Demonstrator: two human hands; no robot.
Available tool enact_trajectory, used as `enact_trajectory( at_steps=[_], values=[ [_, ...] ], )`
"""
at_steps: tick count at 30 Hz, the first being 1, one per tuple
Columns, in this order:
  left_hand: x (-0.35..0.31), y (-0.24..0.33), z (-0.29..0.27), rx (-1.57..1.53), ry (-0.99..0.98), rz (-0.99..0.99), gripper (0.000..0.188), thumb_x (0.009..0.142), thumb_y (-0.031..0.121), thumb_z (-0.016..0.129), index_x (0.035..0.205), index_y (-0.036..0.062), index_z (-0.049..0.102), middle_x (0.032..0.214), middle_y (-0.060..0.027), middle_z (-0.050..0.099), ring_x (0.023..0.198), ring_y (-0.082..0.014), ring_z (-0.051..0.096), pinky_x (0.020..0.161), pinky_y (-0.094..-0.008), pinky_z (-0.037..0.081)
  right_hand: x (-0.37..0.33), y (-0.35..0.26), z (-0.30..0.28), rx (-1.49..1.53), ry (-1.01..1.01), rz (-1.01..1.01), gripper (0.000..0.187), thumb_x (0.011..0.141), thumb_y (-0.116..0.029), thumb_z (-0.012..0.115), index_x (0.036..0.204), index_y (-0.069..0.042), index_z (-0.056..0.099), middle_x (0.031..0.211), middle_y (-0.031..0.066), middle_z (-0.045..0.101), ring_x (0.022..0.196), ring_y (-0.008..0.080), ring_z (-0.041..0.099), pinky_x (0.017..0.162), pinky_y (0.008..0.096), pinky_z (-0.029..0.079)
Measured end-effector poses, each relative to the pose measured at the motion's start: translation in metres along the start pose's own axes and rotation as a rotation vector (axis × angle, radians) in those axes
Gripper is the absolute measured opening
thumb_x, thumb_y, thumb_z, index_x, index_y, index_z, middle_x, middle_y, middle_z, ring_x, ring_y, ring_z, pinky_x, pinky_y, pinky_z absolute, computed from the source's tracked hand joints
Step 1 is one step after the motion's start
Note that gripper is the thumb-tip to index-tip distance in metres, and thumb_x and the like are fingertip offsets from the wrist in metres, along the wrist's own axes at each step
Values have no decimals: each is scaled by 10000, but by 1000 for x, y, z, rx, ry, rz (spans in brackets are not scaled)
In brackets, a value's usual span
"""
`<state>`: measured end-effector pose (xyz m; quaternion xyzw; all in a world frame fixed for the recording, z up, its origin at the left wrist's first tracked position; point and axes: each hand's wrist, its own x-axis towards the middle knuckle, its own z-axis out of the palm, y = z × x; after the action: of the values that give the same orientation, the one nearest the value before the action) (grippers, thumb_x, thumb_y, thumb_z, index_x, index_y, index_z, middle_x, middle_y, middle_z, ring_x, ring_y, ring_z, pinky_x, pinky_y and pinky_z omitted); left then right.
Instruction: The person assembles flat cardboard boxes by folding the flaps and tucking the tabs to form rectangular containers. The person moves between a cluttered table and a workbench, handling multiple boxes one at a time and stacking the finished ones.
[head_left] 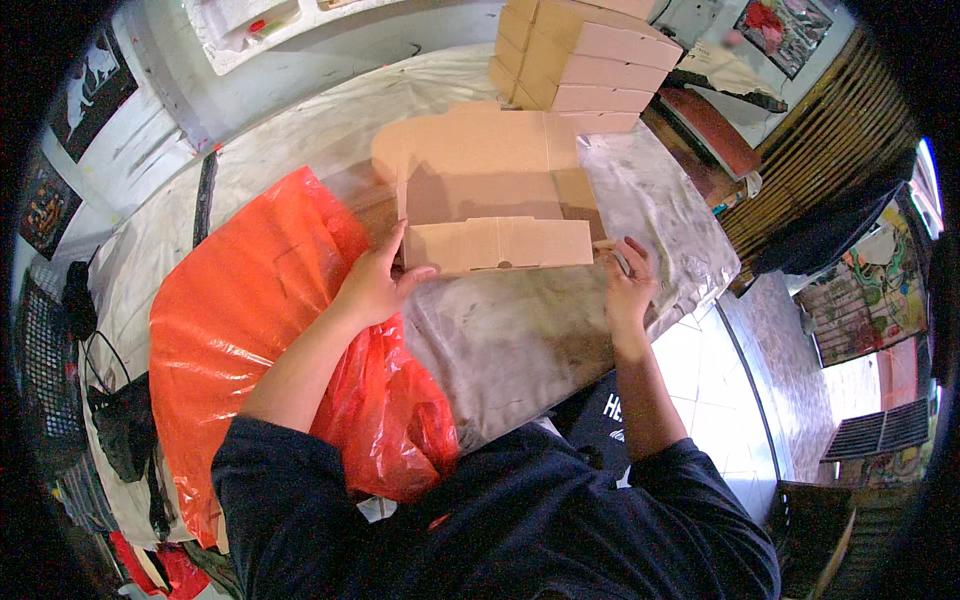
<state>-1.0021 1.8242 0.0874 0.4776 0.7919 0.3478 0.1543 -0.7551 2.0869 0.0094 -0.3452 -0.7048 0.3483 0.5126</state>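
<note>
A brown cardboard box (497, 245), partly folded, lies in front of me on the covered table. Its front wall stands up and its lid panel spreads flat toward the far side. At the box's left end is my left hand (375, 287), fingers stretched along the side and thumb apart near the front wall. My right hand (630, 285) is at the right end, its fingers curled around a small side flap of the box. Part of that flap is hidden by the fingers.
A large orange-red plastic bag (250, 280) lies under and beside my left forearm. Stacked cardboard boxes (585, 60) stand at the far right of the table, which has a stained pale cover (500, 350). A white foam tray (250, 30) is at the far left.
</note>
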Motion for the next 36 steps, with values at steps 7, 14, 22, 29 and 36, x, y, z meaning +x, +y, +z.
enact_trajectory(
  at_steps=[7, 14, 22, 29, 36],
  values=[
    [1, 0, -1, 16, 19, 101, 795, 814, 343, 638, 1354, -60, 216, 1116, -301, 534, 1010, -399, 559, 842, -399, 455, -4, -26, 3, 350, -131, 154, 205, 824, 16, 578, 1022, 53, 615, 1178, 140, 545, 992, 197, 576, 829, 275, 482],
    [-8, 6, -2, 250, 2, 17, 899, 751, 319, 696, 1366, -61, 161, 1155, -276, 528, 1033, -387, 551, 860, -380, 456, -11, -53, 0, -51, -230, -173, 225, 843, -50, 578, 1035, 61, 613, 1151, 154, 565, 987, 209, 582, 813, 268, 470],
    [-2, 4, 0, 78, 260, 201, 925, 728, 282, 725, 1380, -33, 150, 1106, -255, 565, 948, -371, 596, 793, -377, 491, -16, -44, 11, -24, -268, -252, 238, 850, -40, 559, 1075, 26, 599, 1175, 157, 547, 1020, 226, 566, 862, 307, 448],
    [-1, 2, 9, 93, 231, 14, 975, 752, 254, 710, 1412, 53, 20, 1036, -285, 577, 896, -420, 593, 784, -439, 488, -22, -73, 11, 281, -432, -122, 474, 804, -24, 609, 1249, 14, 452, 1197, 165, 532, 1084, 255, 537, 894, 337, 439],
    [1, 5, 10, -54, 337, 123, 815, 823, 284, 626, 1422, 134, 94, 1144, -309, 510, 932, -472, 558, 786, -476, 480, -18, -81, 16, -233, -444, -463, 555, 698, -79, 693, 1214, -33, 492, 1177, 190, 500, 1047, 339, 532, 870, 385, 450]
  ],
)
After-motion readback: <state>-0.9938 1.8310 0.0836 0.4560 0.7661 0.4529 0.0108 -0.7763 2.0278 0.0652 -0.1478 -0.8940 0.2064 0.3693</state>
